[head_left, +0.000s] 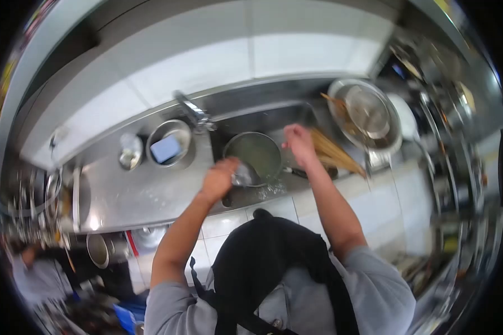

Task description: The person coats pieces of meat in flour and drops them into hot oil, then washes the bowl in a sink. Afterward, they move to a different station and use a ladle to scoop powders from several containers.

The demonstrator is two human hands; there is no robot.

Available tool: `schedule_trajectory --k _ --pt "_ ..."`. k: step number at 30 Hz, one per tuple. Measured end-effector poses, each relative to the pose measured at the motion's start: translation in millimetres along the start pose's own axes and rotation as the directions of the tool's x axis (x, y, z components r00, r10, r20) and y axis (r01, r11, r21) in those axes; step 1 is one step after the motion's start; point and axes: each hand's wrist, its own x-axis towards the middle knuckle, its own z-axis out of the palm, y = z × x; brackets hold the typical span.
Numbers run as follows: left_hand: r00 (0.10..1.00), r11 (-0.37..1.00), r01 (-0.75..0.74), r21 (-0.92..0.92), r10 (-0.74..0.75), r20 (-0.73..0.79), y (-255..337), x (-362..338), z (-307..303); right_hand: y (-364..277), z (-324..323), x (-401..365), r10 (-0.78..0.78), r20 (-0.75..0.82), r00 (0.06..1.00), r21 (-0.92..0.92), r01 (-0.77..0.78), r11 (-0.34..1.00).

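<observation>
Over the sink [288,116], a round pot or bowl [254,151] holds cloudy greenish liquid. My left hand [222,176] is at its left edge, fingers wrapped round a shiny, clear or metallic object [243,174] that is blurred. To the right of the pot, my right hand [297,139] is raised with its fingers curled in; whatever it may hold is too small to make out. Just beyond it lies a bundle of light wooden sticks [335,152]. A dark-handled tool [296,172] rests below the right hand, near the sink's front edge.
Left of the faucet [194,110] stand a metal pot [169,143] with a blue sponge [166,149] and a small bowl [129,158]. A large metal basin [394,142] with a strainer is at right, beside racks. Another person [39,279] is at the lower left.
</observation>
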Motion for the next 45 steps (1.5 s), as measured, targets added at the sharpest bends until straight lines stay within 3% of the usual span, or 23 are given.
schedule_trajectory --k 1,3,8,10,13,14,16,17,18,19,20,22,23,25,27,29,31,35,36,39,41,43,45 --pt "0.992 0.996 0.073 0.048 -0.068 -0.105 -5 6 -1 -7 -14 -15 -0.074 -0.066 0.995 0.005 0.075 0.997" --pt "0.992 0.986 0.005 0.165 0.016 -0.128 7 18 -29 -14 -36 -44 -0.135 -0.188 0.973 0.007 0.139 0.990" --pt "0.975 0.977 0.005 0.214 0.043 -0.219 12 40 -35 14 -71 -83 -0.268 -0.128 0.955 -0.212 0.237 0.948" --pt "0.954 0.992 -0.003 0.128 0.041 -0.298 24 45 -39 2 -61 -109 -0.172 -0.087 0.981 -0.237 0.148 0.960" --pt "0.912 0.997 0.025 -0.071 -0.052 -0.407 19 57 -33 23 -52 -108 -0.383 0.078 0.921 -0.160 0.391 0.907" --pt "0.905 0.985 0.063 -0.161 -0.124 -0.407 16 62 -35 19 -49 -112 -0.306 0.146 0.941 -0.145 0.326 0.934" --pt "0.917 0.808 0.160 -0.568 -0.334 -0.217 -10 84 -37 -5 -48 -129 -0.225 0.252 0.941 -0.120 0.261 0.958" --pt "0.849 0.512 0.351 -0.784 -0.528 0.035 13 88 -61 -17 -50 -139 -0.222 0.289 0.931 -0.109 0.262 0.959" --pt "0.746 0.263 0.427 -0.865 -0.643 0.172 -4 98 -54 -25 -56 -144 -0.263 0.338 0.904 -0.108 0.315 0.943" --pt "0.776 0.136 0.361 -0.922 -0.593 0.216 -11 108 -58 -34 -65 -148 -0.301 0.388 0.871 -0.105 0.366 0.925" --pt "0.823 0.115 0.340 -0.933 -0.517 0.236 7 119 -78 -46 -79 -152 -0.318 0.361 0.877 -0.102 0.376 0.921" --pt "0.833 0.154 0.446 -0.882 -0.431 0.346 59 141 -123 -71 -109 -163 -0.221 0.538 0.814 -0.100 0.321 0.942" --pt "0.889 0.245 0.383 -0.891 -0.360 0.283 60 155 -129 -88 -130 -171 -0.233 0.524 0.819 -0.098 0.330 0.939" --pt "0.924 0.248 0.326 -0.912 -0.286 0.253 152 176 -160 -117 -182 -185 -0.218 0.623 0.751 -0.043 0.311 0.949" --pt "0.926 0.298 0.322 -0.899 -0.298 0.233 201 204 -164 -122 -232 -181 -0.286 0.611 0.738 -0.009 0.368 0.930" --pt "0.929 0.339 0.315 -0.887 -0.304 0.214 263 233 -168 -136 -289 -185 -0.321 0.530 0.785 -0.016 0.388 0.922" --pt "0.936 0.487 0.315 -0.814 -0.020 0.350 336 267 -167 -132 -342 -182 -0.317 0.427 0.847 -0.018 0.359 0.933" --pt "0.858 0.661 0.225 -0.716 0.214 0.467 447 347 -118 -130 -443 -190 -0.248 0.101 0.964 -0.043 0.253 0.966" --pt "0.842 0.693 0.178 -0.699 0.260 0.472 484 359 -103 -116 -463 -188 -0.263 0.001 0.965 0.043 0.262 0.964" --pt "0.732 0.730 0.016 -0.683 0.457 0.505 570 408 -39 -105 -517 -213 -0.196 -0.308 0.931 0.147 0.250 0.957" --pt "0.656 0.737 -0.142 -0.661 0.570 0.495 633 431 1 -77 -558 -222 -0.135 -0.410 0.902 0.184 0.226 0.956" --pt "0.508 0.678 -0.154 -0.719 0.679 0.531 685 452 52 -41 -591 -223 -0.132 -0.531 0.837 0.338 0.351 0.873" --pt "0.356 0.634 -0.073 -0.770 0.738 0.573 736 467 103 -26 -624 -246 -0.075 -0.659 0.748 0.346 0.390 0.853"
